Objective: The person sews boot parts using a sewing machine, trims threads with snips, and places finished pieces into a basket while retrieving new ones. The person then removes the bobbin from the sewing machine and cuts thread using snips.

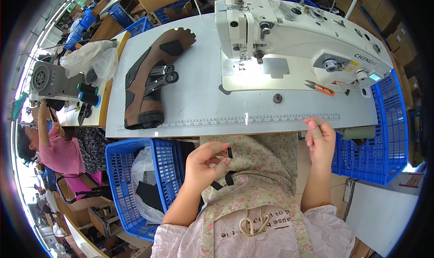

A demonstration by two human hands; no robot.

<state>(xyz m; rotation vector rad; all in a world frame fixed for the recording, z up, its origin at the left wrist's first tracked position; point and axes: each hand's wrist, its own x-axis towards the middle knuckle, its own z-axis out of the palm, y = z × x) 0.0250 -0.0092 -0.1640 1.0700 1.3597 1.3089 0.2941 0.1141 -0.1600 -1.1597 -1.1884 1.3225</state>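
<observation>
My left hand is above my lap, its thumb and fingers closed on a black strip of webbing. Below that hand, black strap lies against my flowered apron; whether it is the same piece I cannot tell. Raised by the table's front edge, my right hand has its fingers curled in toward the thumb. Anything between those fingertips is too small to make out. A brown and black boot piece lies on the table to the left, with black-handled scissors against it.
A white sewing machine stands at the back right of the table. Orange thread snips and a small dark round part lie before it. Blue crates flank me. At left, a person works at another machine.
</observation>
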